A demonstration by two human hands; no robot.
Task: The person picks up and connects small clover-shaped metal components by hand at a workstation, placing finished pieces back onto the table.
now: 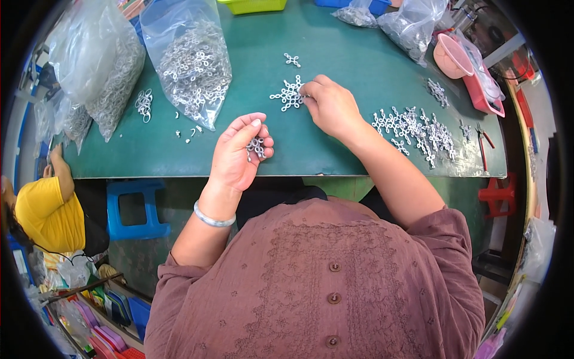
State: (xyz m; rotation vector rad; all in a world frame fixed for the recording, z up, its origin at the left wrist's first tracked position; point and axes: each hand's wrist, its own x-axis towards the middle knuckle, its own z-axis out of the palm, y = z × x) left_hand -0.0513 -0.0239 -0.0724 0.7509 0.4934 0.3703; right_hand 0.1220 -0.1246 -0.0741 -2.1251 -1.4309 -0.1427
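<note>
My left hand (238,146) is palm up near the table's front edge, its fingers curled around a few small silver cross-shaped metal pieces (256,148) made of little rings. Farther in, my right hand (332,103) reaches from the right, thumb and fingers pinched at the right side of a small cluster of like metal pieces (290,96). Its fingertips partly cover the piece they grip. Just beyond lies a single cross-shaped piece (292,60). A larger spread of these pieces (412,130) lies on the table to the right of my right forearm.
On the green table (263,36), a clear bag of metal rings (194,66) stands left, beside bigger filled bags (98,72). Red-handled pliers (483,146) and a pink basket (452,57) are at right. A person in yellow (51,212) sits at far left near a blue stool (136,209).
</note>
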